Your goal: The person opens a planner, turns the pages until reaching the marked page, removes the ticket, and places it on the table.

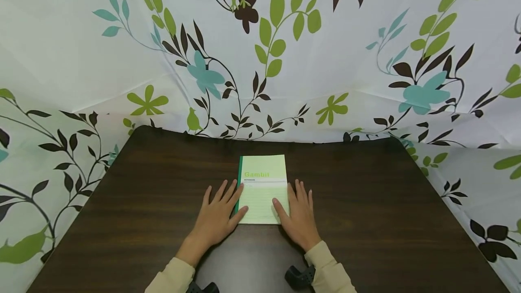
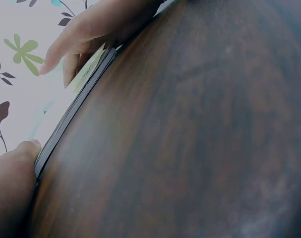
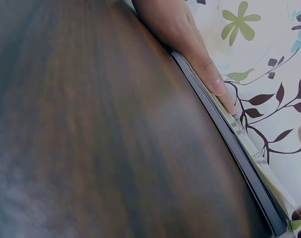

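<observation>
"Gambit" w/ "NOTEBOOK" below, on nbk cvr (image 1: 262, 193)

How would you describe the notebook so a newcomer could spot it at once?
Start at the dark brown table in front of the leaf-patterned cloth. Between the left hand and the right hand lies the notebook. Its pale green printed cover and darker green left edge set it apart from the table.

From above, the head view looks forward and down, far enough back to frame the notebook (image 1: 262, 191) and most of the table (image 1: 366, 193). Both wrist views sit close and low, tilted, facing across the table toward the patterned cloth (image 1: 346, 53); all three share the notebook.
</observation>
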### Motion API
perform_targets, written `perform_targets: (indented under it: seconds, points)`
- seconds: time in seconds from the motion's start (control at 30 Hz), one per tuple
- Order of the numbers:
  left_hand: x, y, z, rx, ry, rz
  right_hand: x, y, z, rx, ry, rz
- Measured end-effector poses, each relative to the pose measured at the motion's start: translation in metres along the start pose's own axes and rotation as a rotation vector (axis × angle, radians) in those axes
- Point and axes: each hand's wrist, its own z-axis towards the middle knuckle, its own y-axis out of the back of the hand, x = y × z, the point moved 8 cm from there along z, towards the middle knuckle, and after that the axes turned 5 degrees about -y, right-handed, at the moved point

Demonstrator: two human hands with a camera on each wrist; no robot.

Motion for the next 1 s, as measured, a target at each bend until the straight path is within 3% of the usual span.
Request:
perform_targets:
  seconds: [0.1,0.2,0.33,0.43,0.6,1.0]
  points:
    - [-0.002,0.0,0.0,-0.009,-0.025,-0.002,-0.001,0.001,0.0,-0.001,-0.019,0.014]
    - [-0.008,0.0,0.0,-0.011,-0.097,-0.033,-0.002,0.002,-0.001,0.005,-0.041,0.017]
    - [-0.016,-0.003,0.001,0.033,-0.175,-0.094,-0.003,0.001,0.0,0.019,-0.065,0.009]
    - [-0.016,-0.003,0.002,0.057,-0.155,-0.142,-0.003,0.001,0.001,0.022,-0.073,0.008]
    - [-0.014,0.0,0.002,0.04,-0.115,-0.21,-0.002,0.003,0.002,-0.012,-0.07,0.043]
    - [-0.014,0.001,0.001,0.027,-0.128,-0.216,0.002,0.011,-0.001,-0.099,-0.073,0.183]
